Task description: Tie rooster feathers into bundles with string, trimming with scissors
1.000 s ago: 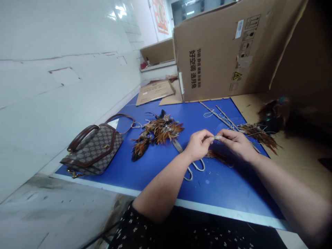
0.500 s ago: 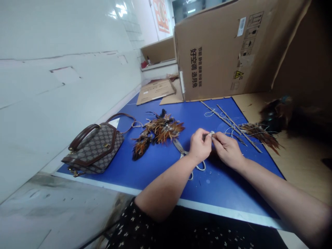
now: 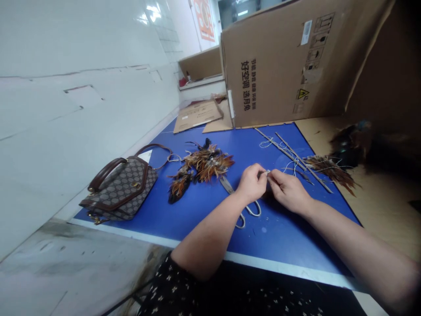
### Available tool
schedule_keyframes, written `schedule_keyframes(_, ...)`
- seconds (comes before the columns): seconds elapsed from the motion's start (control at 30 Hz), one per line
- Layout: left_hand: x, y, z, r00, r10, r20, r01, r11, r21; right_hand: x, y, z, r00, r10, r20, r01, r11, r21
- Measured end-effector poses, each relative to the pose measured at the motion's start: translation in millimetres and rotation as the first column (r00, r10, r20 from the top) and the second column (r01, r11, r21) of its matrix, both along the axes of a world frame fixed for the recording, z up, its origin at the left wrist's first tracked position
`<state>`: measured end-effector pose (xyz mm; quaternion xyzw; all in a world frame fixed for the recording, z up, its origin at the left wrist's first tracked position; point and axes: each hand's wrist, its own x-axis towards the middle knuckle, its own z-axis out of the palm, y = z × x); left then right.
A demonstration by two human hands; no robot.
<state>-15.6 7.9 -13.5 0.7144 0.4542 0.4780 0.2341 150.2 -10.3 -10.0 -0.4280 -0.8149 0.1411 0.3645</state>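
Note:
My left hand (image 3: 252,184) and my right hand (image 3: 289,191) meet fingertip to fingertip above the blue table (image 3: 204,219). Both are closed in a pinch on a small whitish piece (image 3: 267,172), mostly covered by the fingers; its kind I cannot make out. Partly under my left wrist lie metal scissors (image 3: 256,208), their handles toward me. A pile of brown and black feathers (image 3: 210,164) rests left of my left hand. Beyond my right hand are thin sticks (image 3: 296,156) with loose pale string (image 3: 269,142) around them.
A brown patterned handbag (image 3: 126,188) stands at the table's left side by the white wall. At the back rises a large cardboard box (image 3: 276,83), with flat cardboard (image 3: 197,115) beside it. More feathers (image 3: 332,169) lie at the right edge.
My left hand has shifted slightly left and the pinched fingers have closed further over the whitish piece, so less of it shows. More of the scissors' handles is visible.

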Motion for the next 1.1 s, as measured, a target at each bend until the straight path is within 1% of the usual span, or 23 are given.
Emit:
schedule_keyframes(0.1, -5.5, 1.7, 1.0, 0.980, -0.074, -0.186, 0.077, 0.997, 0.012, 7.0, 1.1, 2.5, 0.996, 0.009, 0.092, -0.011, 0.999, 0.030)
schedule_keyframes(0.17, -7.4, 1.0, 2.6, 0.948, -0.156, -0.277, 0.155, 0.988, -0.025, 13.0, 3.1, 6.7, 0.994, 0.010, 0.106, -0.014, 0.999, 0.037)
schedule_keyframes(0.2, -7.8, 0.3, 3.7, 0.932, -0.214, -0.293, 0.207, 0.977, -0.055, 16.5, 4.8, 8.9, 0.996, 0.018, 0.091, -0.019, 1.000, 0.017)
schedule_keyframes(0.27, -7.9, -1.6, 6.5, 0.912, -0.335, -0.237, 0.318, 0.942, -0.108, 23.5, 9.1, 13.2, 0.999, 0.051, 0.013, -0.050, 0.995, -0.085)
schedule_keyframes(0.3, -7.6, -2.7, 7.8, 0.908, -0.387, -0.162, 0.366, 0.920, -0.142, 26.6, 11.1, 15.0, 0.996, 0.074, -0.051, -0.082, 0.984, -0.159)
schedule_keyframes(0.33, -7.0, -3.9, 9.0, 0.905, -0.422, -0.053, 0.407, 0.895, -0.186, 29.0, 12.8, 16.5, 0.987, 0.091, -0.133, -0.121, 0.965, -0.234)
schedule_keyframes(0.37, -6.1, -5.0, 10.1, 0.899, -0.431, 0.083, 0.438, 0.868, -0.233, 30.6, 13.8, 17.8, 0.969, 0.091, -0.228, -0.159, 0.940, -0.301)
schedule_keyframes(0.4, -5.1, -6.0, 10.9, 0.882, -0.412, 0.228, 0.464, 0.841, -0.278, 31.1, 13.9, 18.9, 0.942, 0.076, -0.327, -0.197, 0.914, -0.354)
schedule_keyframes(0.43, -3.8, -6.9, 11.5, 0.857, -0.367, 0.362, 0.484, 0.815, -0.318, 30.5, 13.3, 19.6, 0.906, 0.053, -0.421, -0.234, 0.890, -0.392)
schedule_keyframes(0.5, -1.1, -8.0, 12.4, 0.790, -0.251, 0.559, 0.504, 0.785, -0.360, 26.4, 10.3, 20.3, 0.832, 0.003, -0.555, -0.283, 0.862, -0.421)
schedule_keyframes(0.57, 1.6, -8.6, 13.1, 0.731, -0.155, 0.665, 0.500, 0.784, -0.368, 20.1, 6.6, 20.3, 0.797, -0.021, -0.604, -0.286, 0.868, -0.407)
schedule_keyframes(0.63, 4.1, -9.1, 13.6, 0.689, -0.098, 0.718, 0.496, 0.786, -0.369, 14.2, 4.1, 19.5, 0.802, -0.028, -0.596, -0.242, 0.898, -0.367)
schedule_keyframes(0.73, 7.3, -9.9, 13.5, 0.664, -0.057, 0.746, 0.483, 0.794, -0.369, 9.0, 3.6, 16.0, 0.832, -0.023, -0.555, -0.168, 0.942, -0.291)
schedule_keyframes(0.83, 10.5, -10.6, 11.0, 0.677, -0.029, 0.735, 0.439, 0.817, -0.373, 6.8, 3.9, 9.9, 0.863, -0.007, -0.506, -0.128, 0.965, -0.231)
schedule_keyframes(0.97, 15.1, -10.3, 4.2, 0.734, 0.018, 0.678, 0.309, 0.882, -0.357, 2.8, 0.9, 4.0, 0.895, 0.009, -0.445, -0.092, 0.982, -0.166)
schedule_keyframes(1.1, 18.6, -10.2, -0.4, 0.814, 0.063, 0.577, 0.130, 0.949, -0.287, -2.1, -4.3, 7.8, 0.922, -0.004, -0.388, -0.040, 0.994, -0.104)
